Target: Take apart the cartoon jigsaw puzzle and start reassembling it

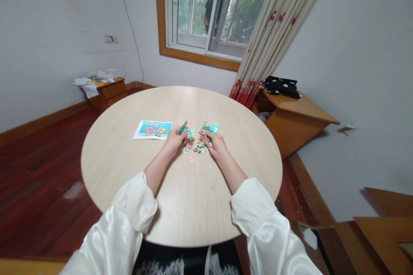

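White sleeves (112, 219) over table (193, 219) edge; left fingers (181, 135), right fingers (210, 141) pinched around puzzle sections (211, 128); tabletop wide either side.

Table (190, 206): lane open between forearms (161, 164), near edge up to loose piece (191, 160). Right and far edges: wide passage. Centre blocked by left grip (176, 138), right grip (217, 144), puzzle pieces (211, 128). Sheet (155, 130) lies flat toward left edge.
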`<state>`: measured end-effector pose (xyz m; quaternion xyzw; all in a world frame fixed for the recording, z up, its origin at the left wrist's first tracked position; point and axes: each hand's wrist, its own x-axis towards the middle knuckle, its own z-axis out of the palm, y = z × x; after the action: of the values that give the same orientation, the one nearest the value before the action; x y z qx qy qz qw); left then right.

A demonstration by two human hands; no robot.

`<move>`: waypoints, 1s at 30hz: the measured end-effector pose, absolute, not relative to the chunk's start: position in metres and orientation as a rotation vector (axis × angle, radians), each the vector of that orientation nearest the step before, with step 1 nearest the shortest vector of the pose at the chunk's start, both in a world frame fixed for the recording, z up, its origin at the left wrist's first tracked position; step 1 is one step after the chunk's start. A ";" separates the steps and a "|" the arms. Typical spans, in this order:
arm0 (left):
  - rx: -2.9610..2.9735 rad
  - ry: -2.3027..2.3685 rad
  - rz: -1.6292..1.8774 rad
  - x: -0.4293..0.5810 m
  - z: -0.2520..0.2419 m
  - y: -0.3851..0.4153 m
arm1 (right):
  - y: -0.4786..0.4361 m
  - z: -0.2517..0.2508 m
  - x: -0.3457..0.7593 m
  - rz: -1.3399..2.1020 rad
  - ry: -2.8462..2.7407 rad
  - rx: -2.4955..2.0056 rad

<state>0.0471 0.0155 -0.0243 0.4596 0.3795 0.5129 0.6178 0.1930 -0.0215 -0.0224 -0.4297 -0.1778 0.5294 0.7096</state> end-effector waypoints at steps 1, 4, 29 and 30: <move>1.054 0.874 1.182 0.047 -0.024 0.016 | -0.021 -0.023 0.193 1.174 -0.392 -0.948; 1.042 0.882 1.184 0.048 -0.025 0.016 | -0.021 -0.023 0.193 1.177 -0.380 -0.942; 0.953 0.897 1.137 0.049 -0.021 0.013 | -0.019 -0.024 0.196 1.184 -0.407 -0.980; 0.948 0.898 1.133 0.049 -0.021 0.013 | -0.019 -0.024 0.197 1.191 -0.420 -0.982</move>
<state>0.0493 0.0131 -0.0208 0.4173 0.3950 0.4984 0.6492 0.1966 -0.0195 -0.0238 -0.4401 -0.1882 0.5341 0.6969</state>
